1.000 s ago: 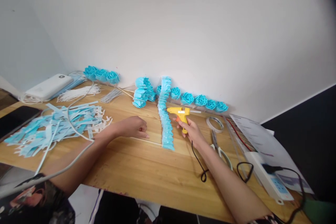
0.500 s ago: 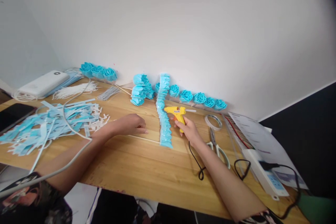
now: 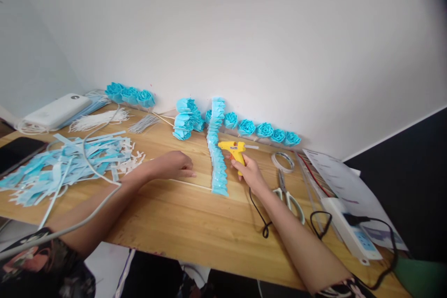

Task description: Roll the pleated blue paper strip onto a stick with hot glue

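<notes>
We see a yellow glue gun with an orange trigger and black cord, a light blue strip, brighter blue roses, blue and white scraps, a white power bank, a black phone, grey wires, a honey-brown bench and a black sleeve with a pinkish floral pattern.

In my head view, a plain white wall rises behind the pale-brown wooden tabletop. I register a grey-tinted side wall adjoining at left, a flat black surface at right, and soft, diffuse light across both walls.
</notes>
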Action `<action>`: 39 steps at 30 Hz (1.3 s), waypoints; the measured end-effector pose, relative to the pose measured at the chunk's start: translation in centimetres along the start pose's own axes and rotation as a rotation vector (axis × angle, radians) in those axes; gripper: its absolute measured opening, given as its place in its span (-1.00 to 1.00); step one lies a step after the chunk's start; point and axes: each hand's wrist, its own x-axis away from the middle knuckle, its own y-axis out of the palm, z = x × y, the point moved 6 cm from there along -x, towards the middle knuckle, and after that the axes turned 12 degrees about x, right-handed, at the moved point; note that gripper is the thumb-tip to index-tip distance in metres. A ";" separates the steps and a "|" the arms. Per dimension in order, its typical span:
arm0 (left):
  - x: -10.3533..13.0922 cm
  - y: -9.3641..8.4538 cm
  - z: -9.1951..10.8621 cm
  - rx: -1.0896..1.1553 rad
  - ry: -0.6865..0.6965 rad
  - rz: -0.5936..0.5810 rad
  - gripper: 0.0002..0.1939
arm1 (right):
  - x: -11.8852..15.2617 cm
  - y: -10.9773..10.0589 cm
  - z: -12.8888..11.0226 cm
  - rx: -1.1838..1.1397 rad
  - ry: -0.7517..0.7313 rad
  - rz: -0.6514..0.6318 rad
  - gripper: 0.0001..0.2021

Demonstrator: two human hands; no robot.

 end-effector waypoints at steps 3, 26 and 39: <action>0.0 0.0 0.0 0.005 -0.003 -0.005 -0.58 | 0.0 -0.2 0.0 -0.011 -0.005 0.027 -0.66; -0.1 0.2 -0.3 -0.003 0.012 -0.009 -0.55 | 0.3 0.1 0.0 -0.029 0.011 -0.001 -0.67; 0.0 0.1 -0.2 0.012 0.010 0.004 -0.59 | 0.2 0.0 0.0 -0.013 -0.016 0.032 -0.66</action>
